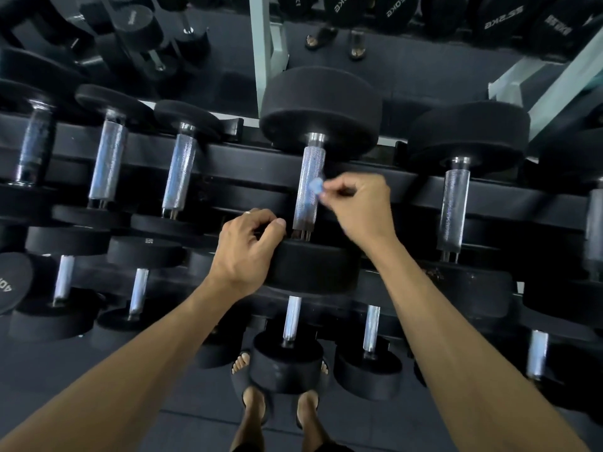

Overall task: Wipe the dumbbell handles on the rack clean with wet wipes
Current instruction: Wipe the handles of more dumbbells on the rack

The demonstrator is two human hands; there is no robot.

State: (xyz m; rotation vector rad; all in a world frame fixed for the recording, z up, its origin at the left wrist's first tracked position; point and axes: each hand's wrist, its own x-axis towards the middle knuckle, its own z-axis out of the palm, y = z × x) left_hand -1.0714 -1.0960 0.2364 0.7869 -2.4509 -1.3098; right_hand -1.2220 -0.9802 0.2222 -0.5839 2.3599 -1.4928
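I'm looking down over a black dumbbell rack with several tiers, standing on a dark floor. A mirror behind it, edged by a pale frame, shows more weights and a pair of sandalled feet. My own feet in sandals show at the bottom, just under the lowest tier.

The dumbbell I'm working on lies on the upper tier, middle of the view, its far head large and round, its near head toward me. Its knurled metal handle runs between them. Other dumbbells sit to either side and on the tiers below, some heads marked with weights.

My left hand rests on the near head of that dumbbell, fingers curled over its top edge and thumb laid along the rim, gripping it. There is a ring on one finger.

My right hand is at the right side of the handle, fingers bent in toward the thumb, pinching a small pale bluish wet wipe. The wipe is blurred; it sits against the handle's right edge about halfway along. Whether the fingertips themselves touch the metal I cannot tell. Both forearms reach in from the lower corners.
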